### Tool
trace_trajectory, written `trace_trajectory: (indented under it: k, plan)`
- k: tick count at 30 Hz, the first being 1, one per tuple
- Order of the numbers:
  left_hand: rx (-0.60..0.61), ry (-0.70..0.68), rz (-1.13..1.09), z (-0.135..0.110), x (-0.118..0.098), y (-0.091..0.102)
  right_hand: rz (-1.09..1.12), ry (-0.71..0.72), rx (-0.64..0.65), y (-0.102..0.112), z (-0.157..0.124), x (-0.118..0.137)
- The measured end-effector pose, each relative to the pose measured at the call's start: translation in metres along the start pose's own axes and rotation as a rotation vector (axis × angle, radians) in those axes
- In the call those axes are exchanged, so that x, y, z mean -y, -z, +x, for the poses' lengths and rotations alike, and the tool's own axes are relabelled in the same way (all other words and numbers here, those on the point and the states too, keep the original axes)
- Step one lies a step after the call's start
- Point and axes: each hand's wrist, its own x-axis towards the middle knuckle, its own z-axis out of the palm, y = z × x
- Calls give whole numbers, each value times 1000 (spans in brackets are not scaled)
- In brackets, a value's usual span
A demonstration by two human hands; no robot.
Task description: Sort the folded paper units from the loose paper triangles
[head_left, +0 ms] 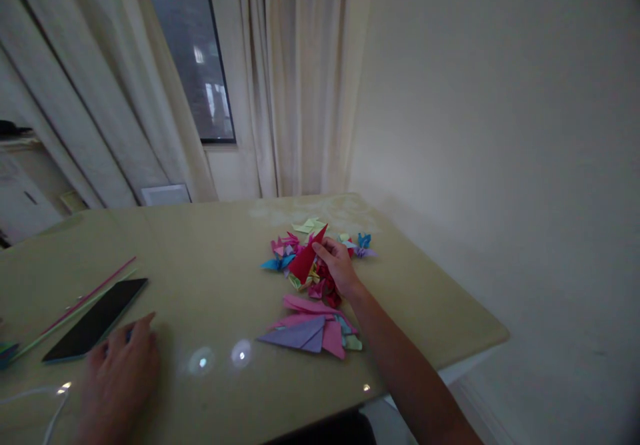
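Your right hand (pixel 339 265) reached out over the worktop (pixel 215 258) to the heap of small folded paper figures (pixel 320 265), and its fingers (pixel 325 250) were clamped on a red folded paper (pixel 306 258), which stood tilted with its point upward at the near-left side of that heap. The red piece touched the pink and blue figures just beside it. Nearer to you, apart from the heap, lay a flatter pile of folded sheets (pixel 310 328), purple on top with pink beneath, just left of your forearm.

Your left hand (pixel 120 378) rested palm down on the worktop near its front edge, fingers loosely apart and holding nothing. Its fingertips lay just beside the near corner of a dark phone (pixel 95 318) that lay flat; whether they actually touched it you could not tell. Along the far side of the phone ran a pink strip (pixel 93 293) and a green one, side by side. A white cable (pixel 53 418) curled past your left wrist.
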Motion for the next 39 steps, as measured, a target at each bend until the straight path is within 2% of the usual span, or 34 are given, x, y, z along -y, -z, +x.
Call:
trace_trajectory:
  k: [2,3,6,8,9,11,14,17,23,25,30,32,34,39]
  plan:
    - [-27,-96,-127,7,-17,-4,4,-4,13,0,0,-1]
    - [-3,-163,-208,12,-28,-6,11,-9,21,0,-1,-2]
    - [149,-397,-421,33,-69,-10,21,-31,38,1,-1,-6]
    - [235,-497,-424,52,-98,-9,11,-41,38,1,-1,-7]
    - [267,-509,-392,62,-111,-8,8,-40,37,2,-1,-7]
    - [259,-489,-339,79,-134,-6,18,-34,33,2,0,-8]
    - [158,-323,-263,90,-157,-6,69,-29,18,2,1,-9]
    - [32,-240,-236,83,-165,-10,138,-60,16,2,1,-12]
    - [-138,-295,-261,69,-159,-7,161,-116,54,-2,-2,-11]
    - [-217,-404,-324,68,-161,-2,129,-128,83,-3,-2,-12]
    - [-374,-796,-438,54,-176,11,6,-143,226,-7,-6,-18]
    - [-367,-922,-459,45,-182,14,-29,-149,271,-10,-9,-18]
    - [-311,-1021,-478,38,-186,15,-47,-153,310,-13,-13,-17]
    - [-122,-1130,-549,35,-187,18,-108,-145,402,-18,-21,-12]
